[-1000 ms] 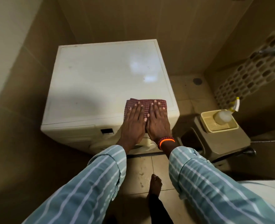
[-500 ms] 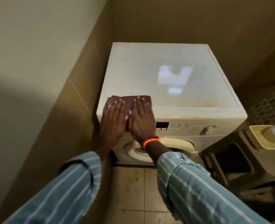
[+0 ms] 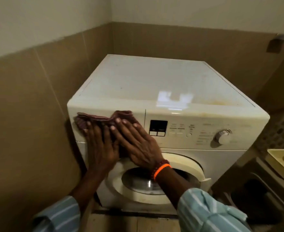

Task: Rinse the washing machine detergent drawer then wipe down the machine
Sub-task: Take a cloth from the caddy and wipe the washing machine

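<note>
My left hand and right hand side by side, fingers spread flat, pressing a maroon cloth against the washing machine front, left of its display.

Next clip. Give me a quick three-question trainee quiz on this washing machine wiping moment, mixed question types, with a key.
1. True or false: the cloth lies flat on top of the washing machine.
2. Which hand wears the orange wristband? A) left hand B) right hand
3. Fill in: the dial sits to the ____ of the dark display in the view.

Key:
1. False; the left hand and right hand press it against the front panel's left end.
2. B
3. right
</note>
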